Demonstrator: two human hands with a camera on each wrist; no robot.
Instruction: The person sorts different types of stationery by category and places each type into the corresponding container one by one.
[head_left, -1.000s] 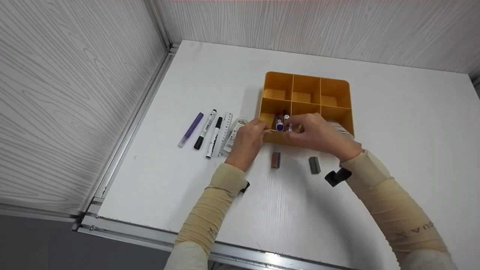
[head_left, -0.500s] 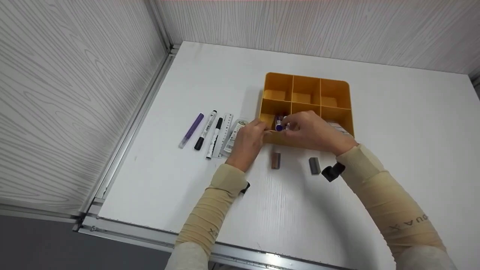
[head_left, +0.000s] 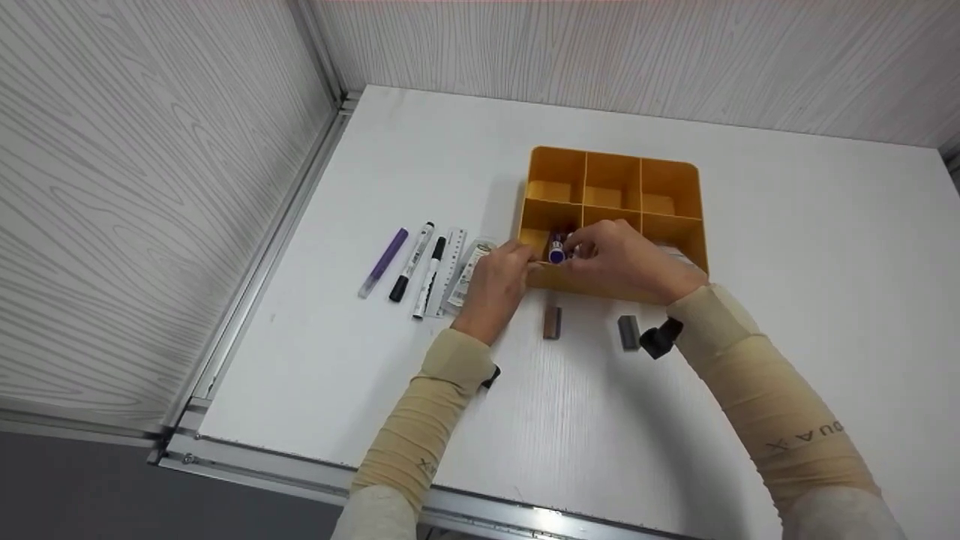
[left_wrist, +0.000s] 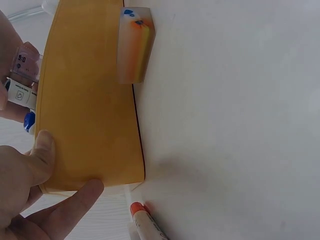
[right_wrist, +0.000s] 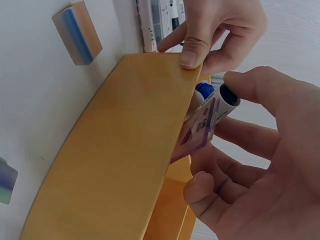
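A yellow compartment box (head_left: 592, 289) stands on the white table. At its front left corner my left hand (head_left: 496, 283) grips the wall, its thumb (left_wrist: 45, 145) near the rim. My right hand (head_left: 626, 261) reaches into the front of the box and pinches a white marker (right_wrist: 228, 102) by its dark end, thumb on top. Against this marker lies a small clear case with purple print (right_wrist: 199, 127). A blue-ended marker (head_left: 556, 253) rests beside it in the front left compartment. The lower ends of these things are hidden by the box wall.
Left of the box lie a purple pen (head_left: 383, 262), a black-capped marker (head_left: 412, 262), another marker (head_left: 430, 277), a clear ruler (head_left: 452, 259) and a clear package (head_left: 466, 277). Two small blocks, one brownish (head_left: 552, 322) and one grey (head_left: 628, 332), lie in front.
My right hand and forearm have shifted slightly left over the front left compartment. The blue-ended marker has tipped a little; my left hand keeps its place on the box.
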